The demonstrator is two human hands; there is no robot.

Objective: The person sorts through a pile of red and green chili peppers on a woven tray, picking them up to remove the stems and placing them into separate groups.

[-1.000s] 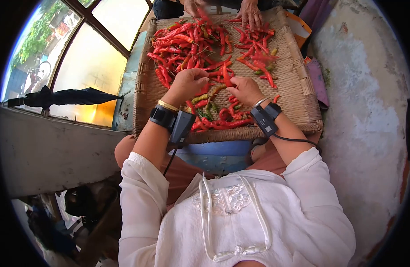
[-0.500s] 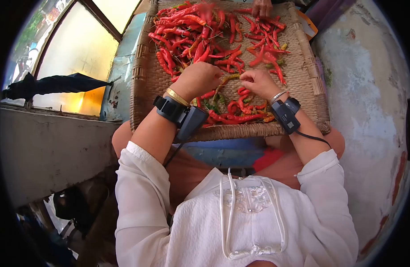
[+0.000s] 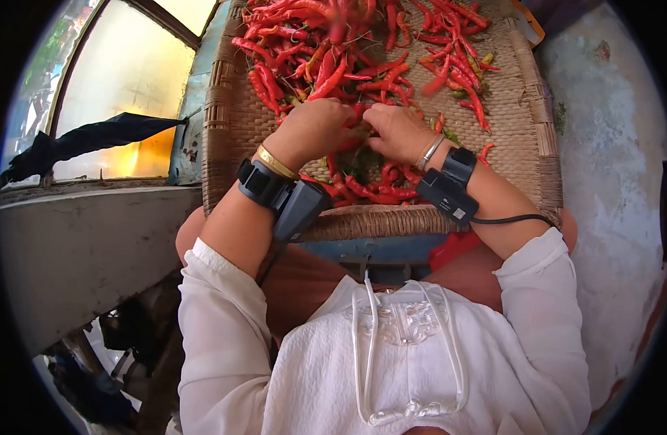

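A big heap of red chili peppers [image 3: 304, 54] lies on a woven wicker tray [image 3: 518, 148] across my lap. My left hand [image 3: 315, 129] is closed, its fingers curled over the near part of the heap. Close on its right, my right hand [image 3: 402, 133] is closed in a pinch. A red chili pepper [image 3: 360, 111] shows between the two hands, at the fingertips of both; fingers and other peppers partly hide it. Nearer the tray's front rim, below my hands, is a smaller pile of chili peppers [image 3: 377, 192], with some green among the red.
Another group of chili peppers [image 3: 460, 61] lies on the tray's right side. A dark folded umbrella [image 3: 94, 141] rests by the window at left. A stained wall [image 3: 601, 116] stands close at right. Cables run from the dark devices on my wrists, such as the right wrist device [image 3: 449, 196].
The view has shifted, and the other person's hand at the tray's far edge is out of sight. My hands have come closer together; a yellowish pepper between them no longer shows.
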